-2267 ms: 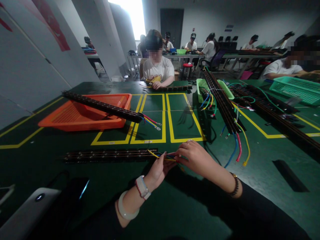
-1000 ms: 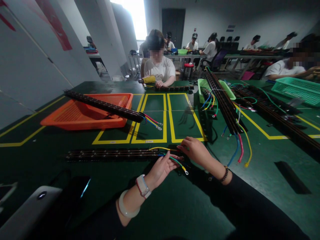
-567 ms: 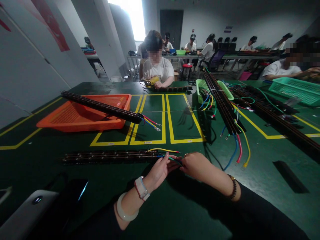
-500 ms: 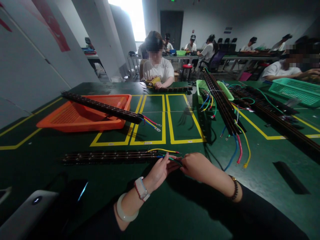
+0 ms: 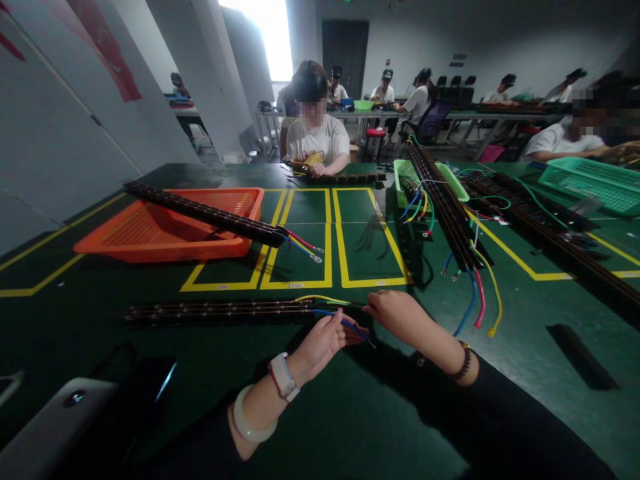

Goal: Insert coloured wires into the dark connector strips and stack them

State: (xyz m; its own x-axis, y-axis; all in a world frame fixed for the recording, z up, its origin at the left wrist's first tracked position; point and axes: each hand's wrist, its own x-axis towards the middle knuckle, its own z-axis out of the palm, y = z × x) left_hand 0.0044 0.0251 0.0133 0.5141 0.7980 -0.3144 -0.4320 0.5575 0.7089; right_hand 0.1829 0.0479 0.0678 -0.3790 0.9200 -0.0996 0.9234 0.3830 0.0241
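A long dark strip with metal lines and dots (image 5: 215,311) lies across the table in front of me, with wires coming out of its right end. My left hand (image 5: 327,337) has its thumb and fingers around a blue wire (image 5: 353,325), whose bare tip sticks out past the fingertips. Just above, a yellow wire (image 5: 320,298) arches toward the right. My right hand (image 5: 397,315) is closed in a pinch at the end of a thin wire running from the strip; the fingers hide its tip. This looks like the yellow wire, in line with it.
An orange basket (image 5: 240,250) at left carries another dark strip (image 5: 200,210). At right, a strip with coloured wires (image 5: 440,200) rests over a light green basket (image 5: 460,190). A phone (image 5: 65,427) lies near left; a black piece (image 5: 583,357) lies at right. A co-worker (image 5: 317,137) sits opposite.
My right hand has risen slightly, away from the left fingers, and pinches a wire nearer the yellow one. The blue wire now shows fully across my left hand, its tip free.
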